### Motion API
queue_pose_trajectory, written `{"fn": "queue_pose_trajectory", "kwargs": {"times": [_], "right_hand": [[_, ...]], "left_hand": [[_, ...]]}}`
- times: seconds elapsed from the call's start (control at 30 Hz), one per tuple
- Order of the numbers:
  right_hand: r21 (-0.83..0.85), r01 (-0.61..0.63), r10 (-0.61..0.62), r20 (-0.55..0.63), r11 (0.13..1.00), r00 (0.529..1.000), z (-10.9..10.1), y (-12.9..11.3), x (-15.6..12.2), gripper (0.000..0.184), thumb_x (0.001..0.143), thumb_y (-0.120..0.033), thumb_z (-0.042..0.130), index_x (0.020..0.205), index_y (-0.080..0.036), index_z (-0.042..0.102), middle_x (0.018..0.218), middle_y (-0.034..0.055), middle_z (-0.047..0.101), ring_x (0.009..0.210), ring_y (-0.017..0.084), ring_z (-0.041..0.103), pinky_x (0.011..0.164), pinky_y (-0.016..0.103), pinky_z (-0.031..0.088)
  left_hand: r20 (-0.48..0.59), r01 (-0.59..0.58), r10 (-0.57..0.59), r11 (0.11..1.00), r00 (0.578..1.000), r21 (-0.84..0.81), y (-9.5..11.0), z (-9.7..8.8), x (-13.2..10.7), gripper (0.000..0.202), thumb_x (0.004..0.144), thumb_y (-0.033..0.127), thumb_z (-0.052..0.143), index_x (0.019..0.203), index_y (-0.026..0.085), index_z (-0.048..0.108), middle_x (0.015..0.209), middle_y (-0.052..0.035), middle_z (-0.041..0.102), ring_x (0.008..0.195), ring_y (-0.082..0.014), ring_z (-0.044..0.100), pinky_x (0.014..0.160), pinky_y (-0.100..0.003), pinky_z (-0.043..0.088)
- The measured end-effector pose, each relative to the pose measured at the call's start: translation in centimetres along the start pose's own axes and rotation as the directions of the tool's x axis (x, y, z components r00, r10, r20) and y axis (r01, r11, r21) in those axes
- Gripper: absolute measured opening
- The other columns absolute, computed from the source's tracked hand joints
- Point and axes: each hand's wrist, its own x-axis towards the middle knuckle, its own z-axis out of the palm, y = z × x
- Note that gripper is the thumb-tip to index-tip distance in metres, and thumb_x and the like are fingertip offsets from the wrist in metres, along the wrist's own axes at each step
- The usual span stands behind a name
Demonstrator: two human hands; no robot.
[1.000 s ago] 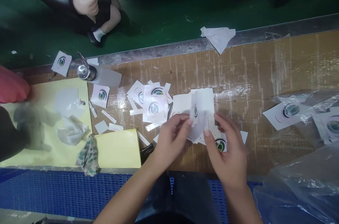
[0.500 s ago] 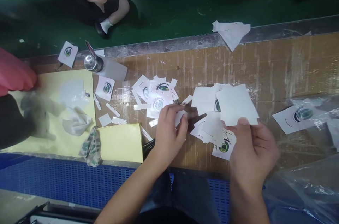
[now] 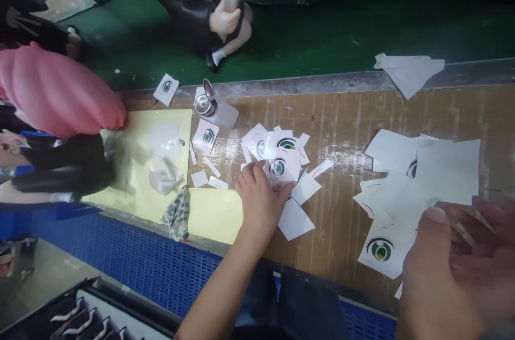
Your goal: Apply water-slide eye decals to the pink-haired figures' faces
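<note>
My left hand (image 3: 259, 195) is curled around the lower edge of a loose pile of white paper squares printed with green eyes (image 3: 287, 155), fingers on one side and thumb on the other. Beside that thumb lie blank white paper squares (image 3: 296, 220). At the right, my right hand (image 3: 454, 254) is blurred and close to the camera. Its thumb rests over a spread of overlapping white papers (image 3: 448, 168), with its fingers at their lower right edge. One paper there shows a green eye (image 3: 380, 250); others are blank side up.
A bottle with a metal flip cap (image 3: 217, 109) stands near the left pile. Paper strips (image 3: 212, 167), a crumpled tissue (image 3: 164, 176) and a patterned cloth (image 3: 179, 211) lie around a yellow sheet (image 3: 215, 211). Pink-haired figures (image 3: 60, 88) lean in at the left; another figure (image 3: 225, 23) is on the green surface.
The view has swung left. My left hand has moved onto the eye-printed pile. My right hand and the papers by it have moved right and look larger, away from the left pile.
</note>
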Motion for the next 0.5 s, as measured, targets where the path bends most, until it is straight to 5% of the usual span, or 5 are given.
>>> {"fn": "queue_pose_trajectory", "kwargs": {"times": [0.13, 0.33, 0.5], "right_hand": [[0.009, 0.126, -0.126, 0.133, 0.992, 0.983, 1.6, -1.6, -1.9, 0.05, 0.086, -0.039, 0.079, 0.133, -0.026, 0.065, 0.13, 0.0161, 0.065, 0.114, 0.038, 0.066, 0.09, 0.06, 0.056], [0.011, 0.273, -0.254, 0.411, 0.962, 0.876, 5.3, -2.6, -2.5, 0.029, 0.095, -0.032, 0.069, 0.123, -0.023, 0.068, 0.122, 0.0104, 0.067, 0.12, 0.028, 0.063, 0.101, 0.05, 0.053], [0.027, 0.259, -0.231, 0.545, 0.965, 0.806, 6.6, -2.1, -1.4, 0.073, 0.088, -0.043, 0.076, 0.153, -0.03, 0.046, 0.152, 0.011, 0.051, 0.139, 0.032, 0.051, 0.112, 0.053, 0.049]], "left_hand": [[0.011, 0.06, -0.059, 0.996, 0.998, -0.061, -0.1, 0.0, 0.5, 0.085, 0.065, 0.027, 0.098, 0.131, 0.016, 0.046, 0.122, -0.0155, 0.057, 0.118, -0.0397, 0.056, 0.097, -0.059, 0.046], [-0.003, -0.018, 0.018, 0.971, 1.0, -0.239, -1.4, -0.3, 0.5, 0.059, 0.079, 0.013, 0.084, 0.126, 0.021, 0.048, 0.117, -0.0118, 0.057, 0.112, -0.0343, 0.06, 0.091, -0.051, 0.051], [0.036, -0.275, 0.323, 0.853, 0.946, -0.443, -1.3, -2.2, -0.4, 0.021, 0.099, 0.017, 0.062, 0.118, 0.023, 0.057, 0.106, -0.008, 0.068, 0.095, -0.024, 0.067, 0.08, -0.037, 0.053]]}}
